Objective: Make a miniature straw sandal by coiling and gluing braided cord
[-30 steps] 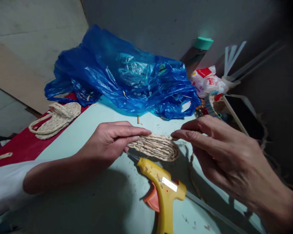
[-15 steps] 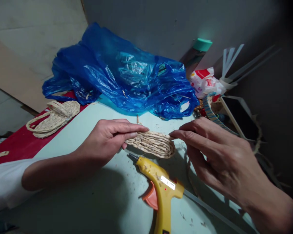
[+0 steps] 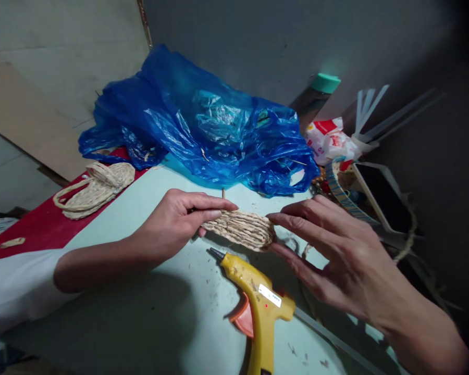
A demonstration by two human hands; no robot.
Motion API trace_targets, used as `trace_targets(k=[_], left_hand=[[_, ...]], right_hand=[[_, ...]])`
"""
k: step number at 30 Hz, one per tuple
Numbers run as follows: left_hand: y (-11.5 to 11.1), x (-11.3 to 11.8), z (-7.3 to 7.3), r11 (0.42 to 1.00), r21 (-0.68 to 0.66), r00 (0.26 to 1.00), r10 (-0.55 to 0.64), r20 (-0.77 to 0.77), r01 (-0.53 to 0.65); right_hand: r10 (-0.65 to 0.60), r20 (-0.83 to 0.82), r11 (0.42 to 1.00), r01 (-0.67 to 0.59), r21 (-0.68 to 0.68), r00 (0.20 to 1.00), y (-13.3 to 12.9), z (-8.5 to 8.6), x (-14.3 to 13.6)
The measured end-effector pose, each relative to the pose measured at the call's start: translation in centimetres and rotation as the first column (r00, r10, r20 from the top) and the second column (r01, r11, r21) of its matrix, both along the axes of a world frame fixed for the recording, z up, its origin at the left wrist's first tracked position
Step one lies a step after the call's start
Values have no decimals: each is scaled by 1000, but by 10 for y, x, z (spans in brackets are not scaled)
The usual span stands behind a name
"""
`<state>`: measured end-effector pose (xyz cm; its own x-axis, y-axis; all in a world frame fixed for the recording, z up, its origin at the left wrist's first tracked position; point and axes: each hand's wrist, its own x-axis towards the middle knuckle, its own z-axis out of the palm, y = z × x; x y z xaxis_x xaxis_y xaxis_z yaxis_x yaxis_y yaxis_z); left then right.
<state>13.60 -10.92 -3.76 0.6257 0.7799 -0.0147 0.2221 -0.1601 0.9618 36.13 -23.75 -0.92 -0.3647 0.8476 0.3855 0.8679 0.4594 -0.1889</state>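
Between my hands is a flat oval coil of braided straw cord (image 3: 240,228), held just over the tabletop. My left hand (image 3: 182,214) pinches its left end, thumb and fingers on the upper edge. At the right end, my right hand (image 3: 332,250) grips the coil between thumb and fingertips. A yellow glue gun (image 3: 254,297) with an orange trigger lies right below the coil, its dark nozzle pointing up-left. A clear glue stick (image 3: 336,338) sticks out of its back.
Behind lies a crumpled blue plastic bag (image 3: 203,125). A looped straw piece (image 3: 96,190) rests on the red strip (image 3: 42,229) at left. At right stand a basket (image 3: 340,187), a white-and-red packet (image 3: 330,140), glue sticks (image 3: 365,112) and a green-capped bottle (image 3: 324,83).
My right thumb has come up against the lower right end of the coil, where it was apart before. The left hand keeps its hold. The view has shifted slightly.
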Motion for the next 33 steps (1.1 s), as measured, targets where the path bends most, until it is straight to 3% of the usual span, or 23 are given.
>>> trace_targets(k=[9,15,18,21,26,33], left_hand=[[1,2,2,992,-119,999,32,-4,-32],[3,3,0,992,-127,999,-21,44,26],[2,3,0,993,-61,992,-93,80,98],[0,1,0,977,160,988,-149,50,140],[-5,-1,-3,848,513,991,-115,-64,132],[-7,-1,-7,582,805,987,-161,-26,116]], right_hand=[[-19,20,999,18,46,1000,2,-6,3],[-10,5,998,10,63,1000,1,-4,3],[-25,-14,998,26,56,1000,0,-2,4],[-41,-33,998,43,39,999,0,-1,4],[-34,-25,997,35,62,999,-1,-1,3],[-22,-32,999,24,40,999,-2,-3,0]])
